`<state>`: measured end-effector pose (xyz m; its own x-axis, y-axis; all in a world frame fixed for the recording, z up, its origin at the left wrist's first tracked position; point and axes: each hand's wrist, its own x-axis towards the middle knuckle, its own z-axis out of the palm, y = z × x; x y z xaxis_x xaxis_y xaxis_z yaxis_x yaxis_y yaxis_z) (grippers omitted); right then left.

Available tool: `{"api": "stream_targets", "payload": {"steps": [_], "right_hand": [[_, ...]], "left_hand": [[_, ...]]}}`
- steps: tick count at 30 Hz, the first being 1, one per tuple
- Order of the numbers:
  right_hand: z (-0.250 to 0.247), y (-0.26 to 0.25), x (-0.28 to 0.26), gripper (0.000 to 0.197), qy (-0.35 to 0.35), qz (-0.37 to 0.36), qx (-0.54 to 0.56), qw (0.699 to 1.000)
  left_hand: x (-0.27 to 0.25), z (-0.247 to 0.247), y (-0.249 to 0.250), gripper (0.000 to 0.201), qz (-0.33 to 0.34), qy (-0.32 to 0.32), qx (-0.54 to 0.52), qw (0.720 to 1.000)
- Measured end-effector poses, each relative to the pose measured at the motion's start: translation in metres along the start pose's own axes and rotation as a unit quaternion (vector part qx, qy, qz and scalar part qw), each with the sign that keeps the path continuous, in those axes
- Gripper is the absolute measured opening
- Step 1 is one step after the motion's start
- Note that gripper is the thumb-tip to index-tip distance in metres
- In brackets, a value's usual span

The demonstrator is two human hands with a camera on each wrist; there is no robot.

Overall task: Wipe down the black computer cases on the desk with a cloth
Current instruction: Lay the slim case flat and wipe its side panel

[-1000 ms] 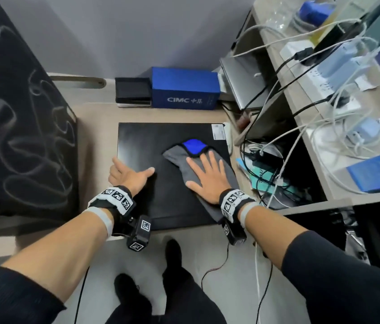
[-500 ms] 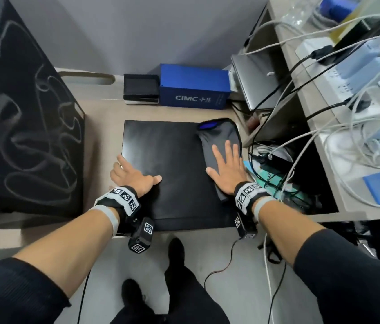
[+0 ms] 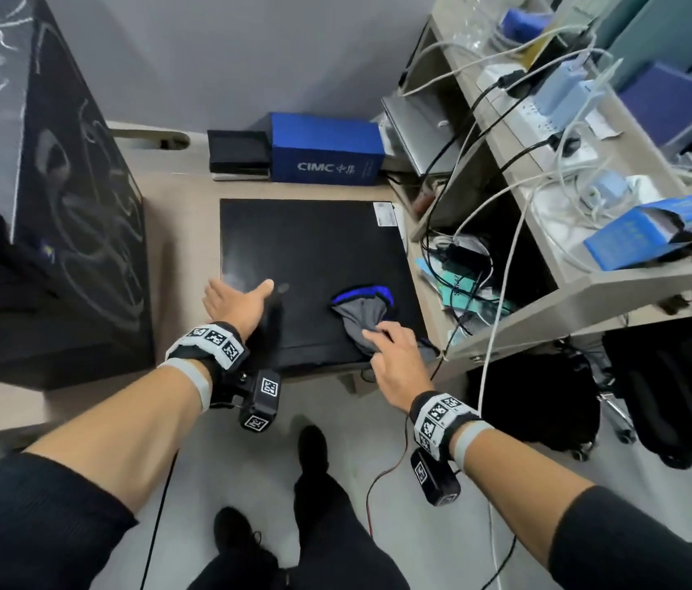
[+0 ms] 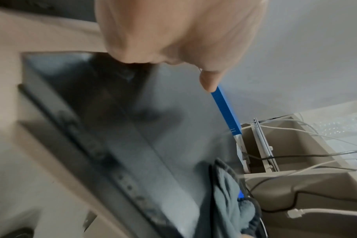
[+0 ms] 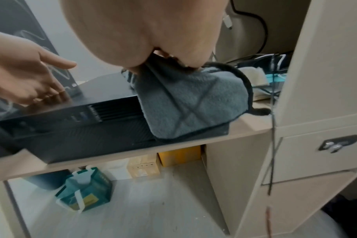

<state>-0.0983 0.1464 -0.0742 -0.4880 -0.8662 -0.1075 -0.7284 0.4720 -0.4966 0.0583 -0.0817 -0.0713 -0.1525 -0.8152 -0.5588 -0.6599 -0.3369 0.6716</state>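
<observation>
Both hands are on the flat case right now. Left hand [image 3: 237, 302] has its fingers straight and spread, resting on the near-left part of the flat black computer case [image 3: 306, 249], looks like it's just steadying it. Right hand [image 3: 391, 359] has its fingers curled into the grey cloth [image 3: 361, 321], bunching it up at the near-right corner of the lid. From the right wrist view the cloth [image 5: 192, 103] hangs over the front edge of the case [image 5: 75, 128], partly covering the front panel next to the vents.

Progress-wise, my guess: the top of this case looks mostly even and dark, with just a faint hazy patch near the left edge and a small smudge by the left thumb, so the lid is probably close to done. With the cloth draped over the edge, the front face seems like the bit in hand or coming up. Can't tell about the other sides, they're hidden.

What's clearly left is the tall black case [image 3: 50, 215] standing at the far left of the desk [image 3: 178, 232]. Its side panel is covered in pale swirly streaks, so it doesn't read as clean at all. That 1 needs a proper pass. So roughly 1 of 2 cases nearly finished, I'd say.

Blue box [image 3: 327, 149] sits behind, cables [image 3: 506, 266] crowd the right, so watch the cloth snagging there.
</observation>
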Motion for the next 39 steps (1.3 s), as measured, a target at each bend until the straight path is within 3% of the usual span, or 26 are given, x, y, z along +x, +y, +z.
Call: {"api": "stream_targets", "payload": {"steps": [3,6,9,15,20,22,25,29,34,39], "right_hand": [[0.023,-0.032,-0.001,0.048,0.004,-0.049,-0.001,0.999],[0.035,-0.058,0.007,0.052,-0.043,-0.099,0.008,0.994],[0.022,-0.043,0.012,0.050,-0.089,-0.127,-0.012,0.988],[-0.037,0.041,0.011,0.050,-0.037,-0.003,-0.053,0.998],[-0.040,0.053,0.012,0.048,0.007,0.101,-0.005,0.995],[-0.031,0.049,0.019,0.045,0.013,0.141,0.017,0.990],[-0.019,0.045,0.036,0.056,0.006,0.218,0.068,0.974],[-0.012,0.051,0.055,0.061,0.005,0.295,0.093,0.951],[-0.017,0.042,0.051,0.045,0.002,0.335,0.083,0.938],[-0.015,0.024,0.030,0.046,0.002,0.340,0.065,0.938]], "left_hand": [[-0.019,0.001,-0.021,0.105,-0.033,-0.001,-0.003,0.999],[-0.032,0.004,-0.031,0.103,-0.040,0.004,0.008,0.999],[-0.036,0.005,-0.031,0.101,-0.046,-0.002,0.011,0.999],[-0.035,0.010,-0.034,0.102,-0.045,0.003,0.009,0.999],[-0.030,0.003,-0.044,0.106,-0.041,0.017,-0.087,0.995],[-0.028,-0.003,-0.059,0.104,-0.109,0.035,-0.171,0.979],[-0.043,-0.006,-0.088,0.115,-0.228,0.037,-0.232,0.945],[-0.049,0.001,-0.104,0.098,-0.231,-0.071,-0.344,0.908],[-0.056,0.002,-0.096,0.102,-0.236,-0.077,-0.442,0.862],[-0.066,-0.006,-0.105,0.123,-0.252,-0.081,-0.467,0.844]]}}
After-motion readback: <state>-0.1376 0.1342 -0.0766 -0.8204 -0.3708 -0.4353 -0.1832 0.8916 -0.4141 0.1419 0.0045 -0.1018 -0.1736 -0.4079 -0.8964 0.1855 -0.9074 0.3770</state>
